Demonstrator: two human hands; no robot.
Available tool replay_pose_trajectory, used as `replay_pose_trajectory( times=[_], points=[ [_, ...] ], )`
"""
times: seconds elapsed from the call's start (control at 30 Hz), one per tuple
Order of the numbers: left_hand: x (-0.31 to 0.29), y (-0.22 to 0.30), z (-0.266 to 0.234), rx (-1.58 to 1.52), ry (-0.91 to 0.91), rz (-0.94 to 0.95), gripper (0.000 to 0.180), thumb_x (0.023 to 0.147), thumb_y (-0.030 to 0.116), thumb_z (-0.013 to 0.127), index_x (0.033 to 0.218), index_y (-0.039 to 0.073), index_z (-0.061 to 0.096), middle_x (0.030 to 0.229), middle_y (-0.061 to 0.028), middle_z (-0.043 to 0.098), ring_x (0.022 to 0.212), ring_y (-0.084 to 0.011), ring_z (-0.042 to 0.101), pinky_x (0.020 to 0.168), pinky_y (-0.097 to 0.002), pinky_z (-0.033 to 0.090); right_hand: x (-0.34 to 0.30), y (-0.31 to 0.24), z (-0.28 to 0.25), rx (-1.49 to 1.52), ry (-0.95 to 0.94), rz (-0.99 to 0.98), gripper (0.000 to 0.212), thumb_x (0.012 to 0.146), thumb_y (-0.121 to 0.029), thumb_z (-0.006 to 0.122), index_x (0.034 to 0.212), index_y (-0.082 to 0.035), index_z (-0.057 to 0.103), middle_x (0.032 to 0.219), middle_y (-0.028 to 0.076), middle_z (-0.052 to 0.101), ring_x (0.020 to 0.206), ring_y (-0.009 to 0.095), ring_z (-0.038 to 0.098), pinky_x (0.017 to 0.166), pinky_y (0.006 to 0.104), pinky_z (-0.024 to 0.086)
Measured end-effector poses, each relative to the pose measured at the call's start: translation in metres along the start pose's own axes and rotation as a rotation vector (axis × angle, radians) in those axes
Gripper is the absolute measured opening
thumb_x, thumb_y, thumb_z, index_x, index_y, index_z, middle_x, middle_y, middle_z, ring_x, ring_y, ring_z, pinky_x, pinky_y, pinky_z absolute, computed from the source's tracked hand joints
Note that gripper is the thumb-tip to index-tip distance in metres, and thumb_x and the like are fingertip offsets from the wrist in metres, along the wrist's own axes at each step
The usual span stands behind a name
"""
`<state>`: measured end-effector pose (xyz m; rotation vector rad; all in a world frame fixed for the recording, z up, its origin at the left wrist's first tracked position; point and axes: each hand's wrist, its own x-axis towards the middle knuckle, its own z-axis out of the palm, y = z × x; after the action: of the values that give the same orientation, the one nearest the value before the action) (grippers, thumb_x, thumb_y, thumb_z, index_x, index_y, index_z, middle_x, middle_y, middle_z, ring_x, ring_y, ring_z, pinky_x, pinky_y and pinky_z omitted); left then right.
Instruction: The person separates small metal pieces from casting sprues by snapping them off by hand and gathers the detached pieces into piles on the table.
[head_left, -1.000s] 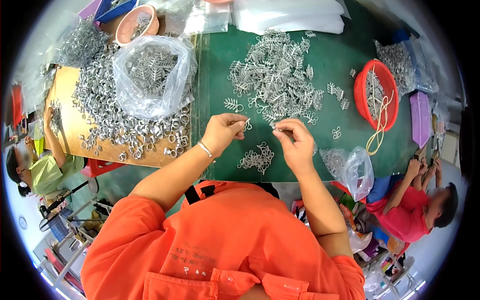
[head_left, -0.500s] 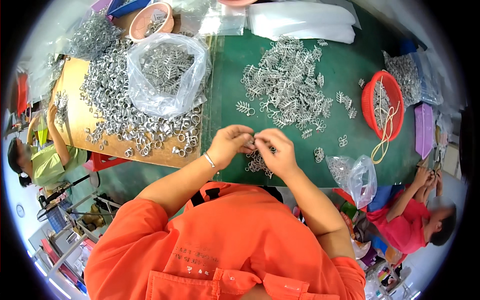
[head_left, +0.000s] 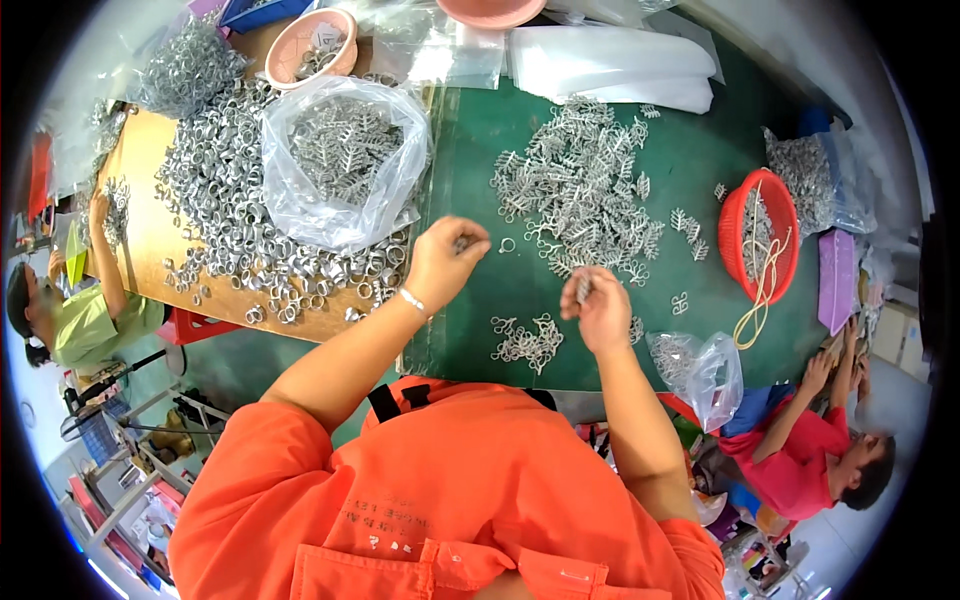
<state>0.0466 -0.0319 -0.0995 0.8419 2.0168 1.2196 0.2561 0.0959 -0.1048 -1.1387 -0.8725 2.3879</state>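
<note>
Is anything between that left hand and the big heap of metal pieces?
Only a small metal ring, just right of the left hand, shows between it and the big heap; whether the ring joins something hidden, I can't tell.

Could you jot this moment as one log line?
left hand: holding grey metal piece | right hand: holding ribbed metal piece | between hands: metal ring | beyond: leaf-shaped metal heap | nearer: small metal pile
</note>
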Motion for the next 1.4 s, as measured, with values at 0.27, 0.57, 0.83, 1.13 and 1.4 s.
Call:
replay_pose_trajectory(
  times=[0.27,0.57,0.83,1.13,1.4],
  points=[
    [0.055,0.006,0.035,0.276,0.018,0.214,0.023,0.068,0.005,0.07,0.088,0.004,0.06,0.082,-0.0118,0.056,0.071,-0.03,0.056,0.065,-0.0355,0.047,0.01,0.004,0.017,-1.431,0.191,-0.676,0.022,0.072,-0.007,0.068,0.094,-0.007,0.06,0.088,0.01,0.05,0.074,0.028,0.055,0.063,0.0368,0.047],
    [0.024,0.009,0.008,-1.088,-0.375,-0.657,0.027,0.082,0.009,0.062,0.107,0.004,0.052,0.078,-0.0021,0.055,0.065,-0.0114,0.052,0.058,-0.0262,0.044,-0.017,-0.016,-0.034,0.271,-0.016,0.012,0.021,0.077,-0.004,0.063,0.096,-0.004,0.054,0.076,0.004,0.056,0.06,0.01,0.05,0.045,0.0227,0.039],
    [0.017,0.027,0.028,-1.115,-0.548,-0.698,0.011,0.084,0.008,0.057,0.092,0.009,0.051,0.079,-0.0024,0.056,0.073,-0.0181,0.059,0.065,-0.0303,0.05,0.004,-0.018,0.007,-1.524,0.23,-0.454,0.03,0.072,-0.011,0.067,0.1,-0.011,0.056,0.09,0.011,0.052,0.082,0.031,0.057,0.067,0.0398,0.048],
    [0.047,0.05,0.066,0.211,-0.171,0.353,0.028,0.07,0.012,0.069,0.098,0.009,0.062,0.079,-0.0095,0.054,0.071,-0.0256,0.056,0.067,-0.0326,0.048,-0.007,-0.005,-0.027,-1.016,0.313,-0.586,0.014,0.085,-0.008,0.056,0.096,-0.001,0.06,0.074,0.007,0.056,0.058,0.014,0.056,0.052,0.0277,0.047],
    [0.045,0.032,0.072,0.378,-0.131,0.511,0.023,0.07,0.008,0.068,0.092,0.009,0.062,0.081,-0.0072,0.053,0.073,-0.0262,0.058,0.062,-0.0357,0.048,-0.016,-0.042,-0.033,0.248,-0.012,-0.125,0.029,0.08,-0.011,0.054,0.108,-0.005,0.055,0.078,0.009,0.061,0.07,0.022,0.062,0.047,0.0329,0.049]
  ],
)
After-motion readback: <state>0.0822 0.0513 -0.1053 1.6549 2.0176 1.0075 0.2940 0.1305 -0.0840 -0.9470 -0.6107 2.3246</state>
